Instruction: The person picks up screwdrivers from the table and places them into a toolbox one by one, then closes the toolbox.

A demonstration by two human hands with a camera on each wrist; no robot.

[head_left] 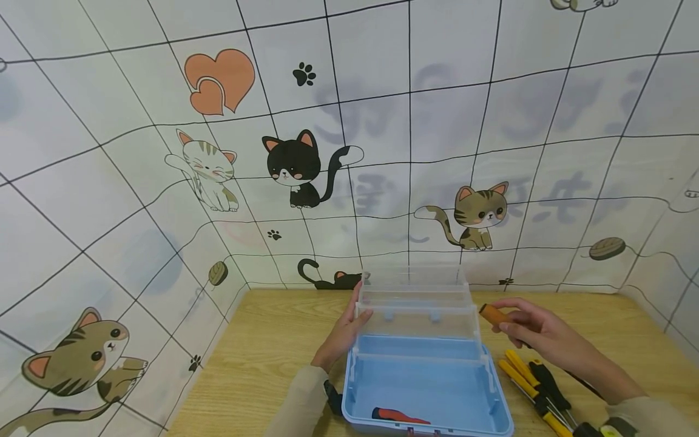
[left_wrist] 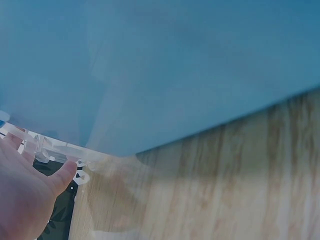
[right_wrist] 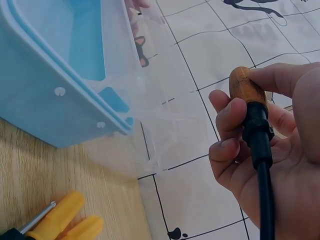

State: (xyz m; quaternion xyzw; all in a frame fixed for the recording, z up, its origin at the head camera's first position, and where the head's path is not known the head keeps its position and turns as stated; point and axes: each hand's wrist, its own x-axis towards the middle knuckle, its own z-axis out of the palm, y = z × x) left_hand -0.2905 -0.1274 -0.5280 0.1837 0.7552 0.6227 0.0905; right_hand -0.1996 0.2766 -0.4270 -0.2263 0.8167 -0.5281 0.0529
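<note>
A light blue toolbox stands before me, its clear lid raised. My left hand grips the lid's left edge, thumb in front and fingers partly behind. In the left wrist view, that hand is beside the toolbox wall. To the right of the lid, my right hand pinches a wooden-handled tool above the table. The right wrist view shows its wooden handle and a black collar leading into a long black part. Inside the box lies a red tool with a dark end.
Yellow-handled tools and a black-handled screwdriver lie on the wooden table, right of the toolbox. A cat-patterned wall covering rises behind the table and along its sides.
</note>
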